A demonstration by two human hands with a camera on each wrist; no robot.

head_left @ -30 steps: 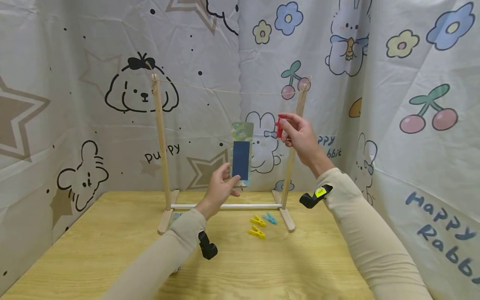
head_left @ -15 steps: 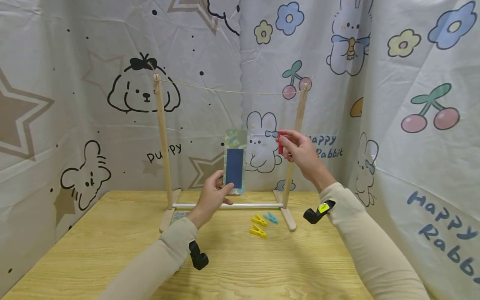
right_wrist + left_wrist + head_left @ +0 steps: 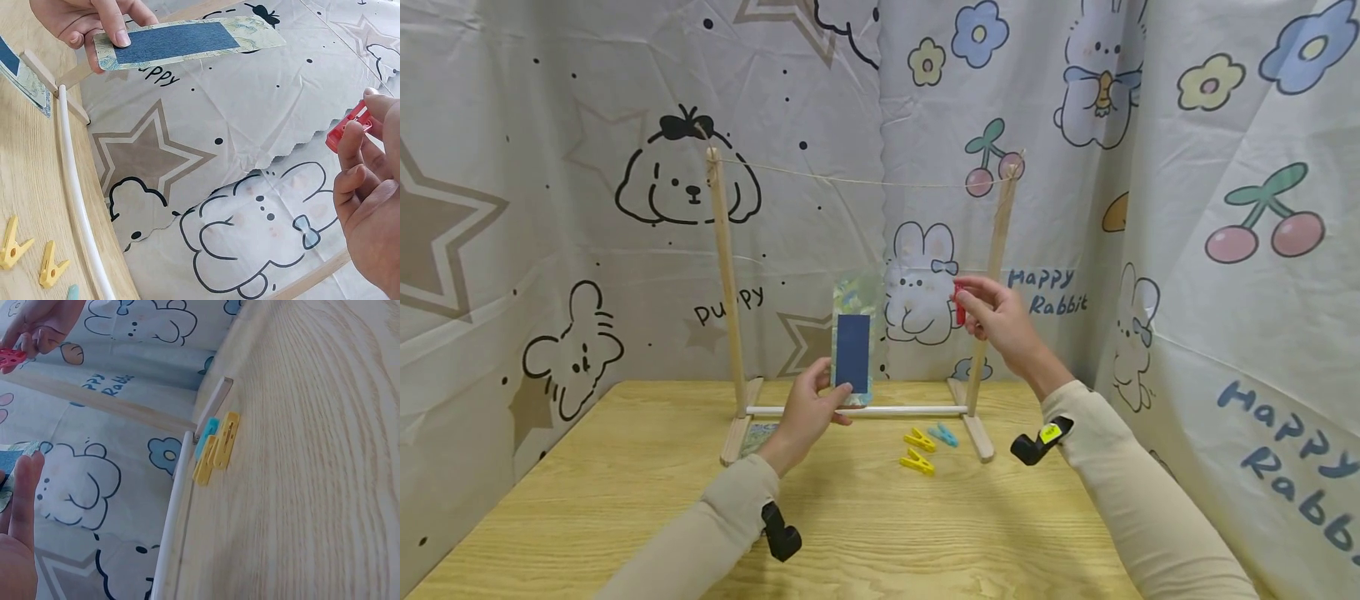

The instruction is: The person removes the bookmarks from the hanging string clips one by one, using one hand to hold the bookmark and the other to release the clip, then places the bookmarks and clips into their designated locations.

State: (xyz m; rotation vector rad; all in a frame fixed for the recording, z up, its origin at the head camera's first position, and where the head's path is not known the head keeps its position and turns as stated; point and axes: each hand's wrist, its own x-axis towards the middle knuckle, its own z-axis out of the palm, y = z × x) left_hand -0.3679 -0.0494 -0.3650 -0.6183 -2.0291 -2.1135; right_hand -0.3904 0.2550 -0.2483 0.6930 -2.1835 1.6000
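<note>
My left hand pinches the lower end of a long bookmark-shaped card, green-patterned with a dark blue panel. The card stands nearly upright in front of the rack, below its string. In the right wrist view the thumb lies on the card's blue panel. My right hand holds a red clothespin between thumb and fingertips, to the right of the card and apart from it. The left wrist view shows only an edge of the card.
A wooden rack with left post, right post and white crossbar stands on the table. Two yellow clothespins and a blue clothespin lie near its right foot. Another patterned card lies near the left foot.
My left hand has lowered the card and shifted it left. My right hand has come down with the red clothespin, staying at about the same distance to the right.
</note>
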